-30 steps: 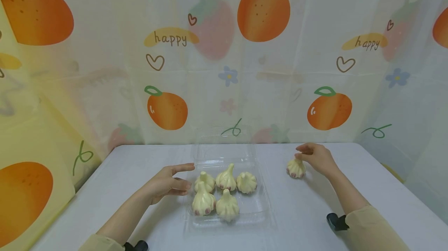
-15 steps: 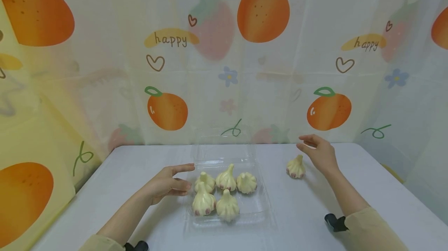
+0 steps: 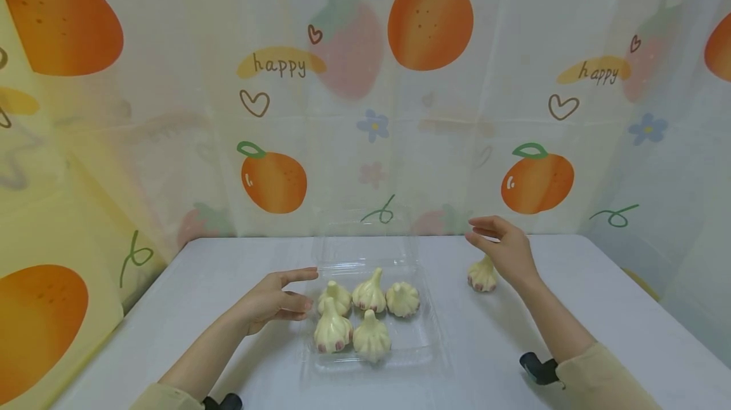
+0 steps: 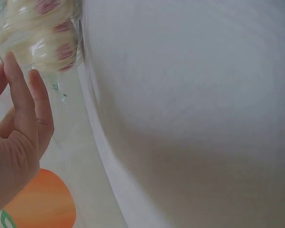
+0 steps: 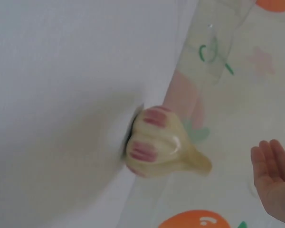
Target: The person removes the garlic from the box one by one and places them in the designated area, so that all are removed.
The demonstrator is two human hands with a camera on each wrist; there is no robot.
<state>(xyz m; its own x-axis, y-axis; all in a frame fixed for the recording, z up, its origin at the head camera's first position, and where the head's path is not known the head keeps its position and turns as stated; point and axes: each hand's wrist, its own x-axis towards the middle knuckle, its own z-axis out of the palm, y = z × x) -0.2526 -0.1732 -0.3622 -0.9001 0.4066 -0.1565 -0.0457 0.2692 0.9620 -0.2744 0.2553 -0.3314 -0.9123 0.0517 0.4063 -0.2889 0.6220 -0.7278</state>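
A clear plastic clamshell box [image 3: 415,337] lies on the table with its lid [image 3: 365,242] raised at the back. Several cream garlic bulbs [image 3: 371,336] sit inside. My left hand [image 3: 273,299] is at the box's left side, fingers extended, fingertips against or very near its wall; the left wrist view shows them by the clear plastic. One more garlic bulb [image 3: 481,277] stands alone on the table, right of the box. My right hand [image 3: 505,248] hovers above and behind it, holding nothing, its fingers stretched leftward. The right wrist view shows a gap between that bulb [image 5: 156,142] and the hand.
A white cloth covers the table [image 3: 257,378]. Its back edge meets a hanging curtain [image 3: 445,112] printed with fruit. Dark straps or devices [image 3: 539,369] are worn at both wrists, beside beige sleeves.
My right hand has let go of the lone garlic bulb, risen off it, then shifted left above it. The bulb stays in place. My left hand and the box have not moved.
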